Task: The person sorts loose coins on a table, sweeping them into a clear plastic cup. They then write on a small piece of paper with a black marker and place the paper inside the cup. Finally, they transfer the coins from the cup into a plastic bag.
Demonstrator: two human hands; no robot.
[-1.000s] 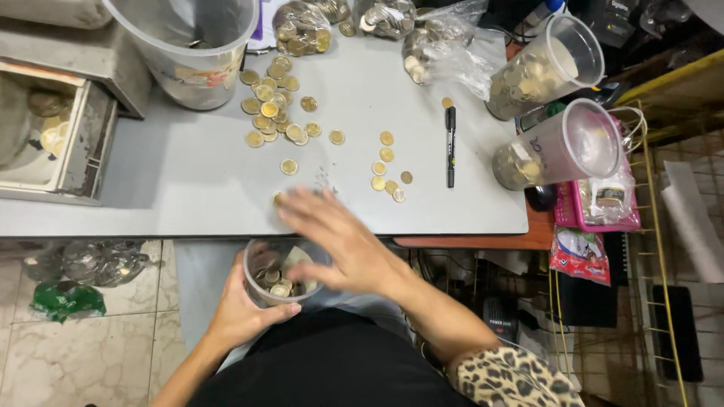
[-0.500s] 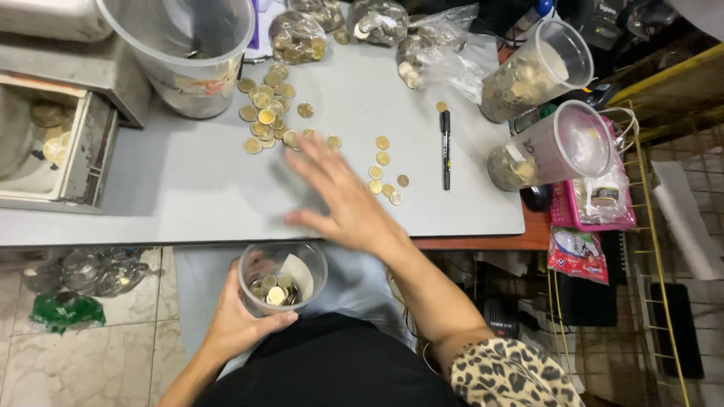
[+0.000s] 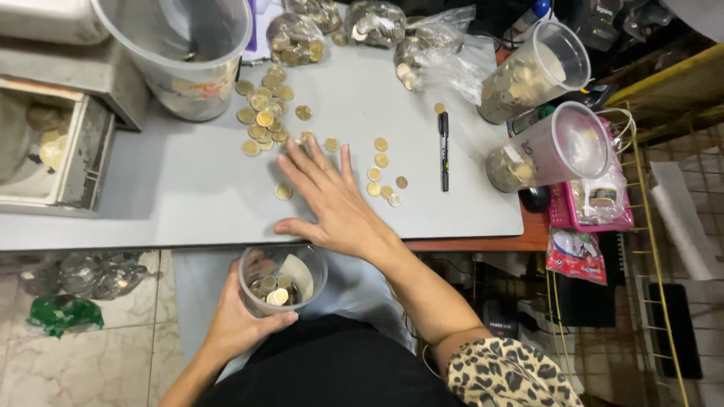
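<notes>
Low in the middle of the frame, the left hand [image 3: 240, 325] is wrapped around a small clear plastic cup [image 3: 283, 277], held just under the table edge; a shallow layer of gold-coloured coins lies in its bottom. The right hand [image 3: 332, 197] lies flat and open on the grey tabletop [image 3: 151, 181], fingers spread, gripping nothing, its fingertips among the loose coins [image 3: 265, 113] scattered across the upper centre (one single coin sits just left of the hand).

At upper left stands a large clear tub [image 3: 179, 53], and left of it a metal tray [image 3: 45, 151] with a few coins inside. At upper right, two tall clear cups [image 3: 537, 69] lean on their sides, each partly filled with coins. Along the top edge sit knotted, crinkled plastic bags of coins [image 3: 296, 36]. A black marker pen [image 3: 443, 151] lies upright in the picture, right of the hand, with several coins between them. A yellow wire rack [image 3: 664, 249] fills the right side.
</notes>
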